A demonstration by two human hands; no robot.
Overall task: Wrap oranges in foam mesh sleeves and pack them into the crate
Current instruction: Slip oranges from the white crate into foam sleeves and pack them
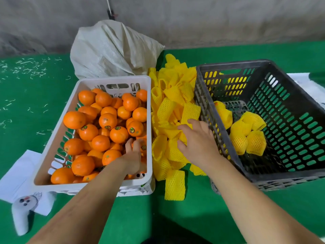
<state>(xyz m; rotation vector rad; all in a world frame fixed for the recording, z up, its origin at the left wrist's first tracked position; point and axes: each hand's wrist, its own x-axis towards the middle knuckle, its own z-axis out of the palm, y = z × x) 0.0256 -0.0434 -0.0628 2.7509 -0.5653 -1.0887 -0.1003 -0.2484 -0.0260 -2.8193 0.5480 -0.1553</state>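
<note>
A white crate (pixel 112 78) on the left is full of loose oranges (pixel 101 120). My left hand (pixel 134 155) reaches into its near right corner, and its fingers curl round an orange (pixel 143 147) there. A heap of yellow foam mesh sleeves (pixel 174 103) lies between the two crates. On that heap rests my right hand (pixel 199 143), pinching a sleeve (pixel 182 136) between thumb and fingers. The dark grey crate (pixel 228 65) on the right holds several oranges wrapped in yellow sleeves (pixel 246 136) on its floor.
A white woven sack (pixel 112 50) stands behind the white crate against the grey wall. A white controller (pixel 21 213) and paper sheets (pixel 19 175) lie at the near left on the green cover (pixel 175 217). One sleeve (pixel 175 185) lies apart, nearest me.
</note>
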